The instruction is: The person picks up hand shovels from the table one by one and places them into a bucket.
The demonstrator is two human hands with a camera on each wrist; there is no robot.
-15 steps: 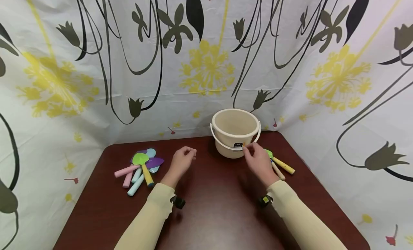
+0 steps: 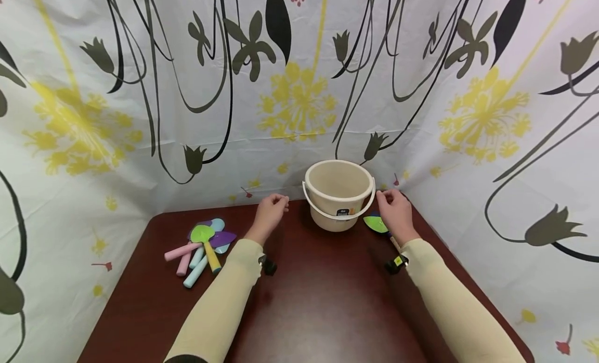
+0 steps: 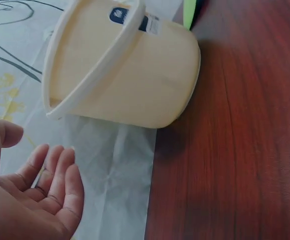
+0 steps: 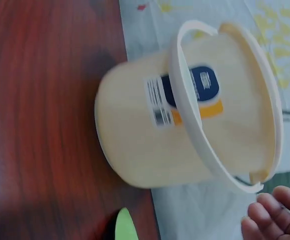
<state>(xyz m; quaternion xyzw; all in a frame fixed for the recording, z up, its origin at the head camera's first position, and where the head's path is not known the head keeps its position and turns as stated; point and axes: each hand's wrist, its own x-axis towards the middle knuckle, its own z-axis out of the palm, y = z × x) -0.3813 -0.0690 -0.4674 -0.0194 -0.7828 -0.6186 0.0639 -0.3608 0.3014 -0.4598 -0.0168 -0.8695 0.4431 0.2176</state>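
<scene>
A cream plastic bucket stands upright at the back of the table, its white handle hanging down across the front. To its left, my left hand hovers with loosely bent fingers; the left wrist view shows nothing in the palm and a gap to the bucket. My right hand is just right of the rim. In the right wrist view its fingertips lie close to where the handle joins the bucket; whether they touch cannot be told.
Several small toy shovels with pink, light blue and yellow handles lie piled on the left of the dark red table. A green-headed one lies partly under my right hand. A floral curtain surrounds the table.
Both hands have moved forward towards the bucket's sides. The right one has shifted rightwards, off the bucket's front, and now covers the yellow handle of a shovel there.
</scene>
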